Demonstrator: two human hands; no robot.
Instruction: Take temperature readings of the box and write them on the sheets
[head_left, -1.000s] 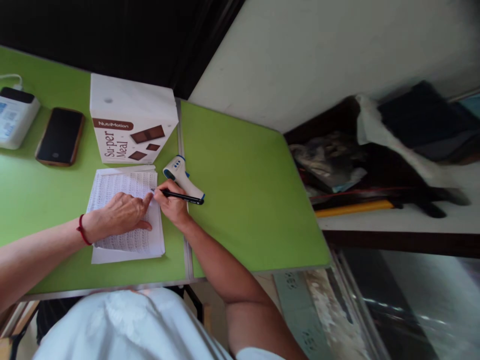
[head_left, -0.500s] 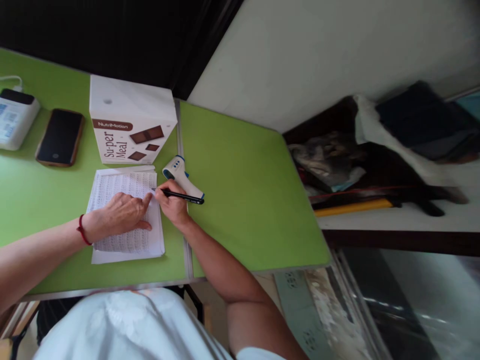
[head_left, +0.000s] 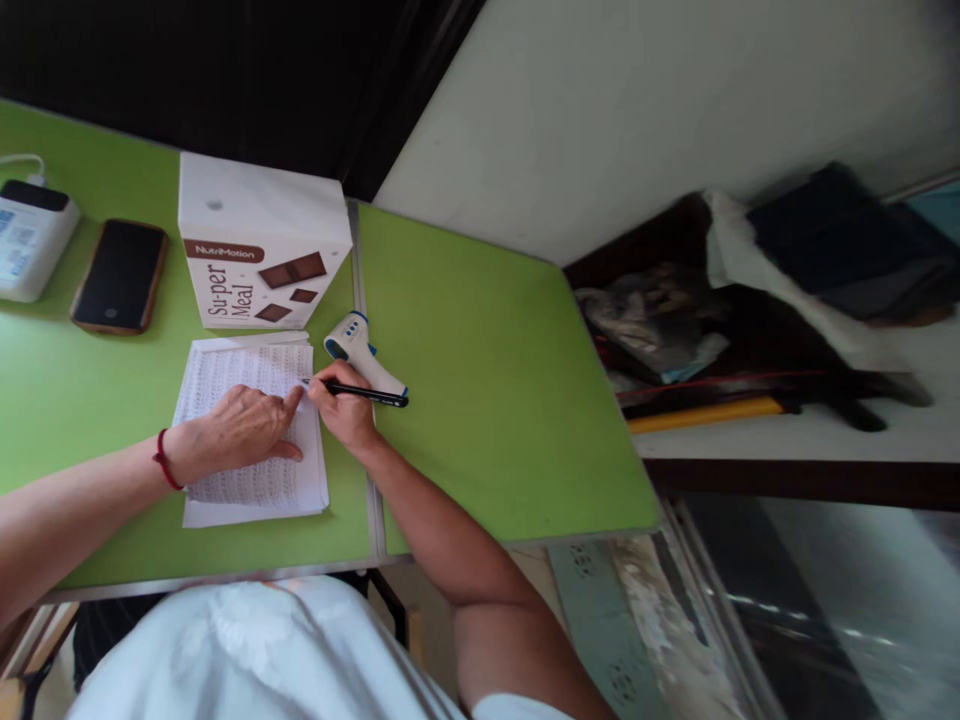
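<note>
Sheets of paper (head_left: 262,485) covered with dense rows of small marks lie in a stack on the green table. Across the top sheet rests my left hand (head_left: 251,428), open, palm down, its index finger reaching towards the pen tip and its thumb apart. My right hand (head_left: 343,408) pinches a black pen (head_left: 375,394), whose tip meets the paper near its upper right edge. Just beyond that hand lies a white and blue infrared thermometer (head_left: 356,345), partly covered by the fingers.
Behind the papers stands a white box (head_left: 262,220) labelled Su-per Meal. To its left are a phone (head_left: 120,275) and a white power bank (head_left: 30,245) with a cable. The green table (head_left: 510,400) extends right, towards a shelf (head_left: 825,435) holding bags and cloth.
Both hands keep nearly the same place, with the pen tip still on the paper. Only a very slight shift of the whole view shows.
</note>
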